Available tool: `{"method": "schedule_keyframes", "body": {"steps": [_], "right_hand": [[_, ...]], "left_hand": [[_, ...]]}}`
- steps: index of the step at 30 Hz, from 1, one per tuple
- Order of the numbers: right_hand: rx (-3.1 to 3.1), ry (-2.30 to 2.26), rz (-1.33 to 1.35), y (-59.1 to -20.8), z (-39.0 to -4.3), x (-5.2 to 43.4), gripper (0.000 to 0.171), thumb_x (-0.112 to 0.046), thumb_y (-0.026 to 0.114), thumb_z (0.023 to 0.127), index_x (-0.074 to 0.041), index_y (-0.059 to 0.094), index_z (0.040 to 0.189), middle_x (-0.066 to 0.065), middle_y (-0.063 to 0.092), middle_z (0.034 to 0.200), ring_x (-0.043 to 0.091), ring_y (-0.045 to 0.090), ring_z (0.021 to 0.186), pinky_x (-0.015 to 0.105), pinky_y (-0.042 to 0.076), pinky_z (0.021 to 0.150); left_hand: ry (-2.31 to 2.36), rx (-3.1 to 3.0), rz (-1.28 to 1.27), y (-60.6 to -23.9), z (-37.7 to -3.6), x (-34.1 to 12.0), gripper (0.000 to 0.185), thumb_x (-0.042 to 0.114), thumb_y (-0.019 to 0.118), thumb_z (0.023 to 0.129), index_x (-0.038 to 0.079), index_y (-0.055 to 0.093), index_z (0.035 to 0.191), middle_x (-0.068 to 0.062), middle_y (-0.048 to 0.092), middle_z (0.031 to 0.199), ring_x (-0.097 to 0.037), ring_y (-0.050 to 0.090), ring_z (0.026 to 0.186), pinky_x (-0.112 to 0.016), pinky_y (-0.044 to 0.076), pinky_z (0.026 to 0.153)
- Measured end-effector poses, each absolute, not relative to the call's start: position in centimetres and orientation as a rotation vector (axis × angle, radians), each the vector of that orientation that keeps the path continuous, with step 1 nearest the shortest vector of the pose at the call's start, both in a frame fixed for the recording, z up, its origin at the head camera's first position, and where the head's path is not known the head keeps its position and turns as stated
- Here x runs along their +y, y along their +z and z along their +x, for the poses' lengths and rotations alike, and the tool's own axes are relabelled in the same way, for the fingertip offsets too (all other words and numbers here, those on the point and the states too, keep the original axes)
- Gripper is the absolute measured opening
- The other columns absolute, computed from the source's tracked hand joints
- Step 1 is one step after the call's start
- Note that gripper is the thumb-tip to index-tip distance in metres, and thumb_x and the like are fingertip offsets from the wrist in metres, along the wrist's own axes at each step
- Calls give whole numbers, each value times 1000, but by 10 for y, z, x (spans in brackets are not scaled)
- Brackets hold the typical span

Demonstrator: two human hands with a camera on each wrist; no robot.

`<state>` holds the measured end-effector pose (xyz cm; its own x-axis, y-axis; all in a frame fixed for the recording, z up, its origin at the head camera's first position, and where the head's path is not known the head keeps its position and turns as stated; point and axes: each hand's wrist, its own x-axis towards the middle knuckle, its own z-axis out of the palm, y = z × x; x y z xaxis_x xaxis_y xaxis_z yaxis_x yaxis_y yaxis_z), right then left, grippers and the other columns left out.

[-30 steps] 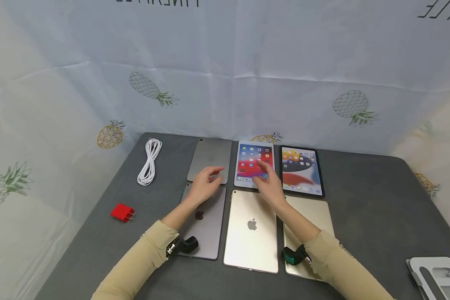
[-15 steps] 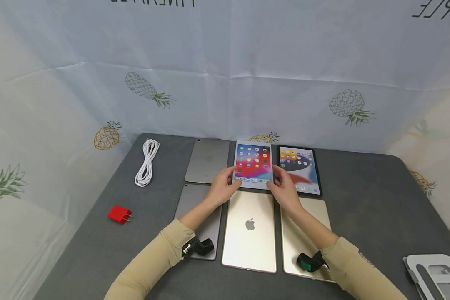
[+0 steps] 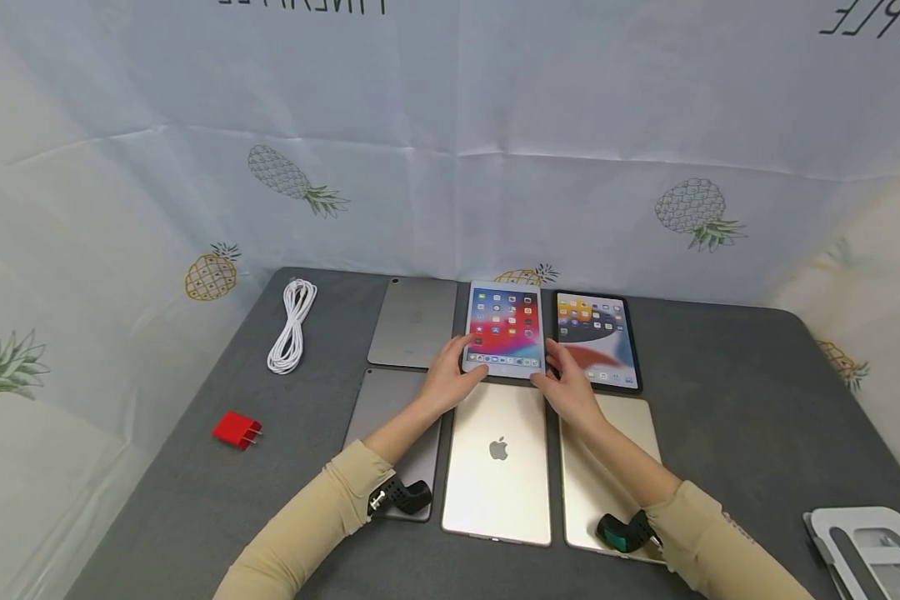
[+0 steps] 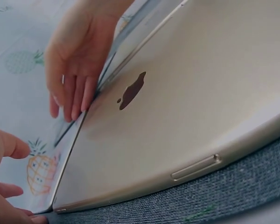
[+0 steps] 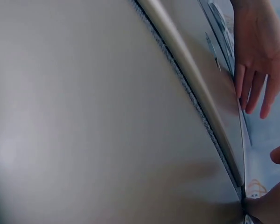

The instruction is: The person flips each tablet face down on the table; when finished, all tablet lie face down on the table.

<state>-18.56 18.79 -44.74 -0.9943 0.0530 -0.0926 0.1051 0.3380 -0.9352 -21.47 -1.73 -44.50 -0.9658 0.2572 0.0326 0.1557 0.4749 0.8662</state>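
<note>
A small white tablet (image 3: pixel 504 364) lies screen up in the back row, its home screen lit. Along its left edge rest the fingers of my left hand (image 3: pixel 447 382), the thumb at the lower left corner. My right hand (image 3: pixel 573 397) touches the opposite edge, thumb near the lower right corner. In the left wrist view the fingers of the right hand (image 4: pixel 81 56) hang fairly straight beside the tablets; the right wrist view shows the same of the left hand (image 5: pixel 261 51). Directly in front lies a gold tablet (image 3: pixel 497 492), back up with a logo.
Left of the white tablet is a grey tablet (image 3: pixel 412 321), right of it a black-framed lit one (image 3: pixel 600 337). A darker grey tablet (image 3: pixel 378 417) and another gold one (image 3: pixel 633 425) flank the front row. A white cable (image 3: pixel 288 333), red charger (image 3: pixel 236 429) and white stand (image 3: pixel 870 533) lie outward.
Both hands have come from above the back row down to the white tablet's two sides, then shifted slightly along its edges. The tablet lies where it was.
</note>
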Motion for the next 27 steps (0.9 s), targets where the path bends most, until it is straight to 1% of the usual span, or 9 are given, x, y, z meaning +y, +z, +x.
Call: {"method": "schedule_keyframes", "body": {"steps": [3,6,9,11,12,14,17,21,27], "right_hand": [[2513,-1776,148,-446,-185,186,69,-3,57,92,1,24,153,21,28,155,32,27,143,38,26,115],[2502,-1778,154,-444,-185,184,70,-4,56,93,2,21,153,21,25,156,33,25,144,39,26,115],[2479,-1802,177,-442,-186,183,68,-4,56,94,4,21,152,22,24,157,33,24,144,41,27,114],[2439,-1841,206,-441,-188,183,67,-4,55,95,5,21,152,22,24,157,33,23,144,41,27,114],[2419,-1862,224,-441,-189,183,66,-3,55,95,5,22,152,22,23,157,32,23,145,41,27,114],[2376,-1902,253,-440,-191,183,66,-2,54,95,6,21,151,22,22,157,32,22,145,41,25,115],[2338,-1930,279,-439,-192,182,65,-1,53,95,6,21,151,22,22,157,32,22,145,40,24,115],[2319,-1936,291,-438,-192,182,64,-1,53,95,7,22,151,23,23,157,32,22,145,41,24,115],[2296,-1949,297,-438,-192,181,63,-2,53,96,6,22,151,23,24,156,31,22,145,41,25,115]], "left_hand": [[1521,2587,331,-445,-215,-18,61,20,63,90,1,44,144,-21,41,147,-38,40,133,-55,33,108],[1535,2541,290,-444,-216,-19,61,21,64,90,2,43,145,-20,48,140,-33,53,116,-48,46,95],[1567,2463,251,-443,-217,-20,62,21,64,91,2,41,146,-20,53,135,-29,57,103,-41,51,83],[1610,2396,230,-443,-219,-21,63,20,64,92,0,39,146,-20,52,136,-30,57,109,-41,52,86],[1629,2368,215,-443,-220,-22,63,20,64,92,0,39,147,-21,50,138,-30,55,113,-42,51,90],[1694,2291,174,-442,-221,-22,64,19,64,93,-1,37,147,-22,47,141,-33,49,124,-47,46,99],[1790,2194,130,-440,-224,-23,65,16,64,92,-5,35,146,-24,42,145,-36,42,132,-49,38,107],[1895,2080,87,-438,-228,-23,65,11,64,91,-9,34,145,-25,42,145,-36,41,133,-45,36,109],[1960,2034,25,-437,-231,-23,64,7,64,91,-9,35,145,-26,42,144,-35,41,133,-43,34,111]]}}
